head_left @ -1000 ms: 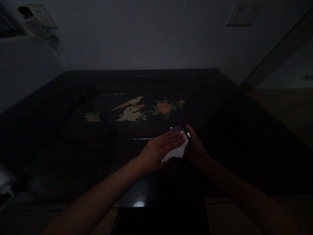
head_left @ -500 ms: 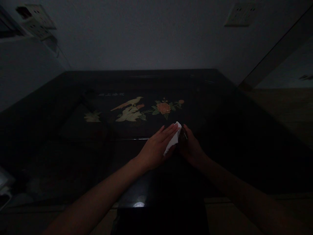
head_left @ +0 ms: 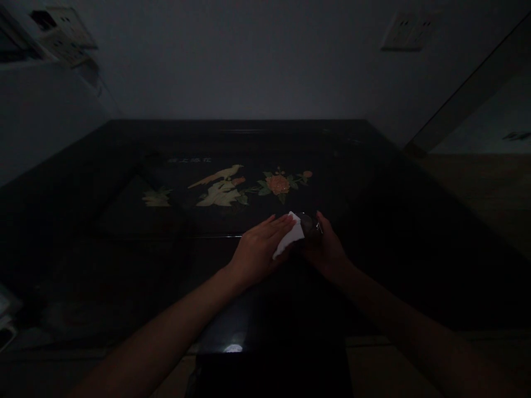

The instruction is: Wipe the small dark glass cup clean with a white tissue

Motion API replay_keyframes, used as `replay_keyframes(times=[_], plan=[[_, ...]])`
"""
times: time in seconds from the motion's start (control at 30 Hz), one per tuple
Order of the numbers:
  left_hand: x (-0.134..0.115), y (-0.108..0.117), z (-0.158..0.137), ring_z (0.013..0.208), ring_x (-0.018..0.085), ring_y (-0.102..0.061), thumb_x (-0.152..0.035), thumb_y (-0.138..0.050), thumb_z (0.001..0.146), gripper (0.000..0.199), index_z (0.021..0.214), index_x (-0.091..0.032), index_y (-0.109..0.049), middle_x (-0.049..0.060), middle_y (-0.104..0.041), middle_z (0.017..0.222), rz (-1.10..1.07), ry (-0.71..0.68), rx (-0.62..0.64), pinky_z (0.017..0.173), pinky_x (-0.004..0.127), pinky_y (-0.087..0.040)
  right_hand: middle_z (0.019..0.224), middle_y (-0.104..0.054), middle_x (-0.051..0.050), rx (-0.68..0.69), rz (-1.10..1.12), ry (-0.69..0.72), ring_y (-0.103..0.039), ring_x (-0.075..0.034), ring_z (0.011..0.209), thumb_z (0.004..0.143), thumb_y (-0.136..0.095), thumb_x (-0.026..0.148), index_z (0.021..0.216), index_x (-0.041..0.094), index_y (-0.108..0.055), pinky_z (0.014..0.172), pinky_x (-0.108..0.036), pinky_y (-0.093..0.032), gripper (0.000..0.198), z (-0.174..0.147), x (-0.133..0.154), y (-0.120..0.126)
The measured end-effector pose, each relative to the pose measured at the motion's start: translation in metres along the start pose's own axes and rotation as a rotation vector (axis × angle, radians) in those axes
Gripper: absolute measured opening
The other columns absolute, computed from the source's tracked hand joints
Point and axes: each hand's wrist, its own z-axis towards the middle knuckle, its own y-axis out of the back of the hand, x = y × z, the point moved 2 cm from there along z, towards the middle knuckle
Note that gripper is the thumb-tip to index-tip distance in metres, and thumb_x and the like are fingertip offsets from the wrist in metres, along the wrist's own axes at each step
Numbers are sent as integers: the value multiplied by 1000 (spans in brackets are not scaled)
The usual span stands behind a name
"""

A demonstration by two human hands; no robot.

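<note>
In the dim head view, my left hand [head_left: 259, 246] presses a folded white tissue [head_left: 289, 239] with its fingers laid over it. Against the tissue's right side sits a dark, glossy, rounded object [head_left: 309, 225], see-through in places like glass; its exact kind is too dark to make out. My right hand [head_left: 329, 249] wraps round that object from the right, fingers curled. Both hands are just above the near part of a black polished table [head_left: 199, 287], in front of its inlaid bird [head_left: 218, 176] and flower [head_left: 277, 184] picture.
A pale wall with sockets [head_left: 404, 30] stands behind the table. More sockets [head_left: 66, 36] are at the upper left. A whitish object [head_left: 6, 318] shows at the far left edge. A wooden-looking floor [head_left: 468, 188] lies to the right.
My left hand and the tissue have shifted slightly left and down. The glossy object has turned or tilted, and more of its rounded top shows between the hands.
</note>
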Motion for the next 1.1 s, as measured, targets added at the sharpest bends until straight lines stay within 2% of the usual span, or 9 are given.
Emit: replay_keyframes(times=[0.13, 0.37, 0.5, 0.73, 0.93, 1.1], plan=[[1, 2, -2, 121, 21, -59, -19, -45, 91, 42, 132, -13, -51, 14, -63, 129, -29, -10, -12, 104, 44, -48, 72, -75, -2, -54, 10, 16, -71, -22, 83, 93, -40, 41, 79, 21, -70, 83, -37, -53, 39, -1, 1, -1], [-3, 5, -5, 120, 19, -60, -19, -45, 89, 43, 132, -15, -51, 12, -63, 129, -76, -61, -22, 104, 40, -49, 68, -73, -2, -35, -16, 21, -70, -20, 74, 94, -36, 44, 77, 20, -70, 78, -35, -53, 45, 3, 1, 3], [-7, 3, -8, 124, 19, -57, -25, -42, 91, 45, 136, -15, -47, 13, -60, 133, -130, -80, 17, 105, 39, -47, 68, -73, -2, 16, -66, 105, -70, -20, 72, 86, -50, 48, 73, 20, -69, 75, -34, -53, 36, 6, -1, 5], [-13, 0, -6, 138, 22, -40, -37, -39, 95, 56, 146, -14, -32, 17, -47, 145, -210, -141, 88, 113, 42, -38, 68, -72, -1, 30, -151, 143, -70, -23, 81, 74, -64, 54, 71, 23, -68, 73, -34, -54, 32, 5, -2, 10], [-15, -5, -2, 144, 22, -28, -22, -39, 94, 62, 151, -18, -16, 14, -35, 153, -204, -60, 125, 117, 44, -31, 71, -73, 0, 57, -126, 167, -69, -23, 88, 72, -66, 55, 73, 24, -67, 79, -35, -53, 31, 5, -6, 6], [-12, -8, 0, 142, 23, -32, -21, -39, 95, 61, 151, -17, -16, 16, -35, 153, -139, 16, 108, 116, 47, -32, 73, -73, 2, 18, -74, 130, -69, -21, 90, 79, -61, 48, 79, 25, -68, 81, -33, -51, 24, 5, -8, 6]])
